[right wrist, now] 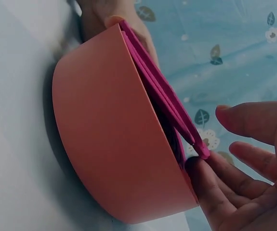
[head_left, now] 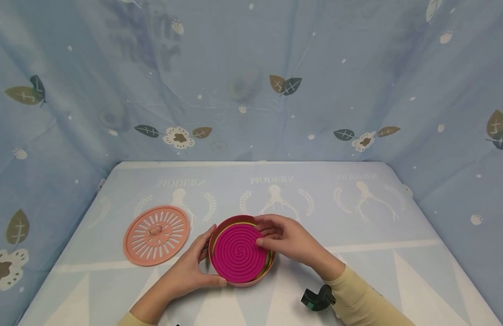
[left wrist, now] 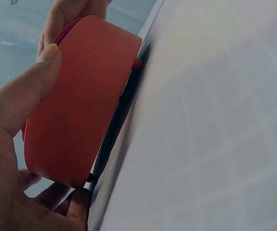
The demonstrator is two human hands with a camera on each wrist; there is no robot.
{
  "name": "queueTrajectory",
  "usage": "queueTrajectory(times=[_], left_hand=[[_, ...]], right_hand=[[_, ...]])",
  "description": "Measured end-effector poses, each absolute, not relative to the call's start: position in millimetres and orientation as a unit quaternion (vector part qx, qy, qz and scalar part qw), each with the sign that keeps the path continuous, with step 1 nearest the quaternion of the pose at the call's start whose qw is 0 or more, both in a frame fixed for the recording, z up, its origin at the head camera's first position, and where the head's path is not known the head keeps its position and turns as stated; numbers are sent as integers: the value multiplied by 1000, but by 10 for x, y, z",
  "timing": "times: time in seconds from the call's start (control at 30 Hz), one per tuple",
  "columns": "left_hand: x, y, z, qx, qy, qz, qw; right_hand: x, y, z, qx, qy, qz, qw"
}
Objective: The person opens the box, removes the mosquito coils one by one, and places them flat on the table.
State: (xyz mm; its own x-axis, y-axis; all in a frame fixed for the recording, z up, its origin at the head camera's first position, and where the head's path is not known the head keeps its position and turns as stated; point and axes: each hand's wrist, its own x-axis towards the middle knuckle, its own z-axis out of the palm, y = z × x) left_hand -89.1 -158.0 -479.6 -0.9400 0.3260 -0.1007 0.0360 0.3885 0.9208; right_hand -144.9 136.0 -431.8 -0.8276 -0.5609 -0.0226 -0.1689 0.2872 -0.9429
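Note:
A round coral box (head_left: pixel 271 267) stands on the table in front of me, its side wall large in both wrist views. A magenta spiral mosquito coil (head_left: pixel 239 253) lies tilted at its top, one edge raised above the rim in the right wrist view. Yellow-green shows beneath it. My left hand (head_left: pixel 190 271) grips the box, thumb at the near rim and fingers round the left side. At the far right rim is my right hand (head_left: pixel 289 237); its fingers touch the coil's raised edge (right wrist: pixel 203 151), while the thumb stands apart from it.
A coral slotted lid (head_left: pixel 156 235) with a small central knob lies flat to the left of the box. A black wrist device (head_left: pixel 318 299) sits by the right sleeve. Patterned blue cloth (head_left: pixel 251 90) walls in the table's back and sides.

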Motion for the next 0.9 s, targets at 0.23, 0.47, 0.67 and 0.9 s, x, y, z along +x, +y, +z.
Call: queueTrajectory(times=[0.23,0.47,0.67,0.9], left_hand=[[-897,-1585,-4802,114,825,538,131],[-897,-1587,-4803,118,822,542,132],[-894,-1583,-4801,120,816,550,131],[-893,-1584,-4815,126,822,542,120]], right_hand=[[-1448,1371,-4339,-202,748,-597,211],[-1450,1383,-4351,-160,686,-659,262],[-1425,1401,-4356,-147,673,-663,293],[-1395,1437,-4355,-147,689,-642,302]])
